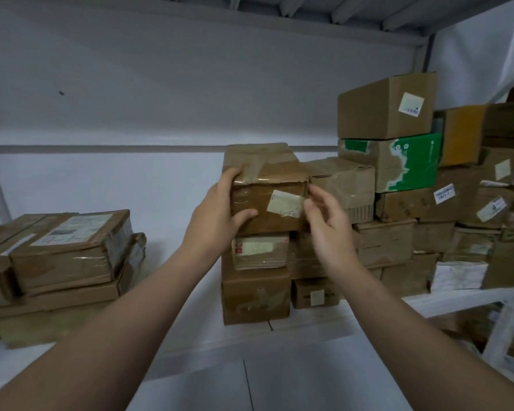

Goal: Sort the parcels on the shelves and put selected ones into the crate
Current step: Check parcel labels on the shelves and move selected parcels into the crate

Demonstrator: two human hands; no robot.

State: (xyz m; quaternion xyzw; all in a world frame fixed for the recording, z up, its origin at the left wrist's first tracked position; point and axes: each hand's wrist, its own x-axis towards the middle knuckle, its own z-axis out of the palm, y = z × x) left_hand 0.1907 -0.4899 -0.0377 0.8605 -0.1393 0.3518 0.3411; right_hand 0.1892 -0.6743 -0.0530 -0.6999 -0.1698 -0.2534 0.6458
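Observation:
A taped brown cardboard parcel (264, 179) with a pale label on its front tops a narrow stack on the white shelf (190, 336). My left hand (217, 215) grips its left front corner, fingers over the top edge and thumb across the front face. My right hand (327, 221) hovers at the parcel's right front edge, fingers loosely bent, fingertips close to the label and holding nothing. Beneath it sit a smaller labelled parcel (260, 250) and a bigger box (254, 298). No crate is in view.
Flat brown parcels (69, 250) are piled at the left of the shelf. A tall wall of boxes fills the right, including a green and white box (407, 161) and a large carton (386, 108) on top. Bare shelf lies between the piles.

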